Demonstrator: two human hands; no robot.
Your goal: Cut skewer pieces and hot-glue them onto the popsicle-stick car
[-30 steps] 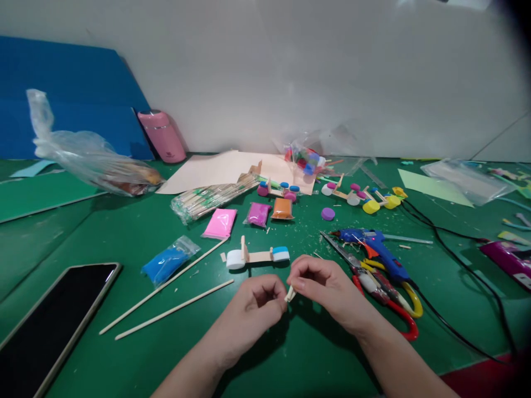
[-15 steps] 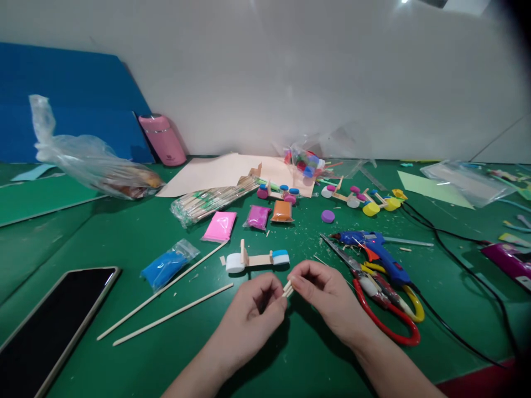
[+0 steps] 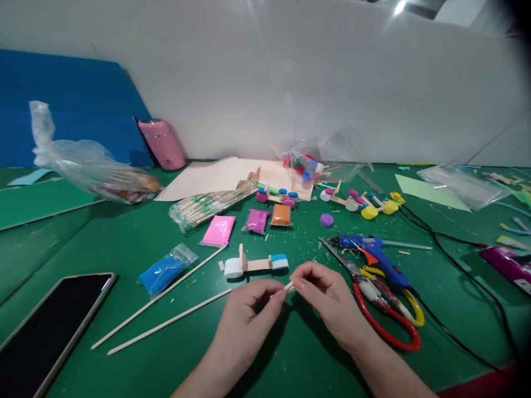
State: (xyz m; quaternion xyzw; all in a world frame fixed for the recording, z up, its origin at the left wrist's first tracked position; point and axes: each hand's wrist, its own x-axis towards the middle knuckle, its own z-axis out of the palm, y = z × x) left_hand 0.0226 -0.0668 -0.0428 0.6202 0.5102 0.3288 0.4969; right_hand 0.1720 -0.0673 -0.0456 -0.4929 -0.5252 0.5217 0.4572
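Observation:
Short pale wooden sticks (image 3: 289, 286) are pinched between the fingertips of my left hand (image 3: 253, 318) and my right hand (image 3: 326, 304); the fingers cover most of them, so their number is unclear. Just beyond my hands stands a small wooden car (image 3: 257, 265) with white and blue bottle-cap wheels and an upright piece. To the left of my left hand lie two long wooden sticks (image 3: 170, 322). Scissors (image 3: 385, 309) with red handles rest beside my right hand, close to a blue glue gun (image 3: 373, 249).
A phone (image 3: 53, 331) lies at the left, near a blue clay packet (image 3: 166, 271). Pink (image 3: 218, 230), purple and orange packets sit mid-table. Behind are bundled sticks (image 3: 211, 204), more cap-wheeled cars (image 3: 360, 202) and a pink bottle (image 3: 162, 143). A black cable (image 3: 464, 240) runs along the right.
My fingertips have shifted slightly on the short sticks, and less of them shows between my hands. The view has tilted up a little; the things on the table stay in place.

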